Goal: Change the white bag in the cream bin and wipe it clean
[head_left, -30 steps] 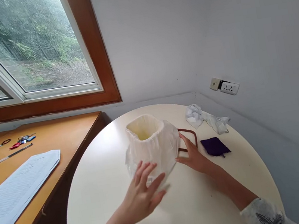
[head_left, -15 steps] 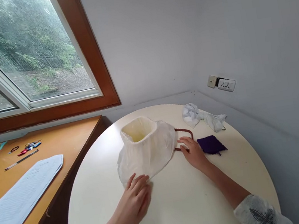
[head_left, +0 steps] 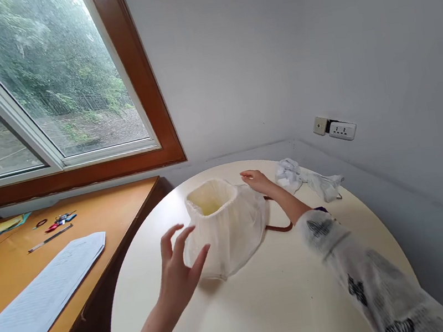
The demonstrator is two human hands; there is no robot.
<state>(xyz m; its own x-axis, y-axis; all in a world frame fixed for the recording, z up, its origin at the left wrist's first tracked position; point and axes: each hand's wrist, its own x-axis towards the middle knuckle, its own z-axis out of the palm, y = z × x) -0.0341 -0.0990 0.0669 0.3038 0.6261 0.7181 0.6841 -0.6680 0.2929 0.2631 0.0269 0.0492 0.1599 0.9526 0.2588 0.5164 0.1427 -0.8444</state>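
A container draped in a thin white plastic bag (head_left: 227, 238) stands on the round table, its wide mouth facing up and its inside yellowish. The bag's skirt spreads out around the base. My left hand (head_left: 179, 268) is raised at its near left side, fingers spread and curved, with nothing in them. Over the far right side of the bag reaches my right hand (head_left: 258, 181), its fingers stretched out and holding nothing; whether they touch the bag I cannot tell. A brown handle (head_left: 282, 229) sticks out to the right from the bag, partly hidden by my right forearm.
Crumpled clear plastic bags (head_left: 321, 184) lie at the table's back right. A dark purple cloth (head_left: 321, 209) is mostly hidden behind my right sleeve. On the wooden desk (head_left: 126, 203) to the left are papers (head_left: 52, 291), a pen (head_left: 50, 238) and keys (head_left: 62, 220).
My left hand has lifted off the bag's near edge and opened. My right hand has moved from the handle to the bag's far side. The view has shifted slightly.
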